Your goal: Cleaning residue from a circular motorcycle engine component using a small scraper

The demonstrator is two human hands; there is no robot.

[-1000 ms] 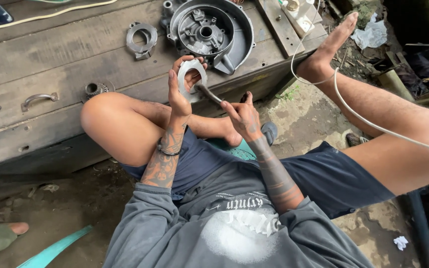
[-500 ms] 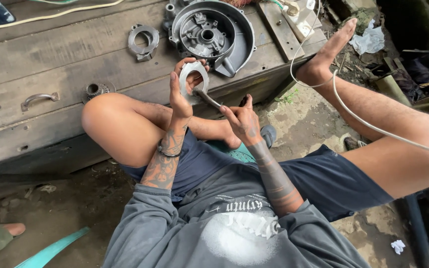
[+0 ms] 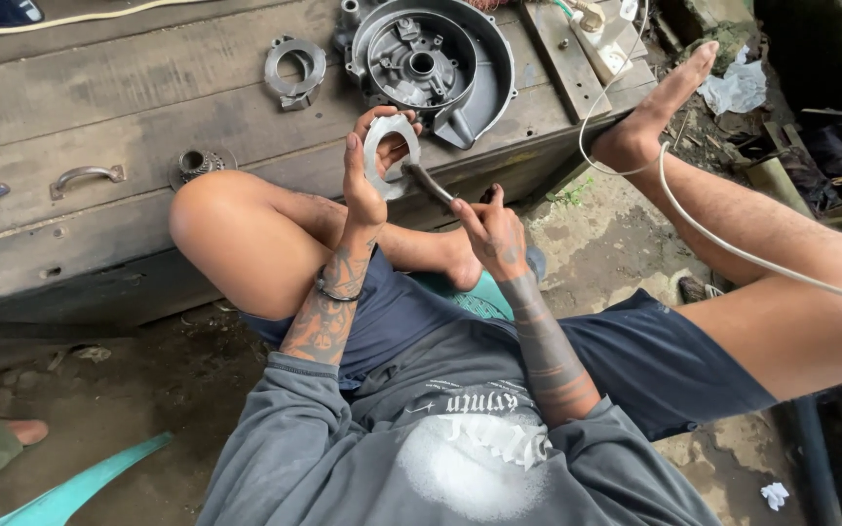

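A seated person's left hand (image 3: 363,180) holds a flat metal ring (image 3: 389,154) upright above the bent left knee, fingers wrapped around its near-left edge. The right hand (image 3: 492,234) grips a dark-handled tool (image 3: 431,183), fingers closed on the handle, its tip touching the ring's right side. Beyond the hands, a weathered wooden bench (image 3: 99,117) carries a round engine cover (image 3: 436,63), a smaller metal ring part (image 3: 294,70), a small gear-like piece (image 3: 194,163) and a metal drawer handle (image 3: 85,176). A pale cable (image 3: 733,248) runs across the outstretched right leg.
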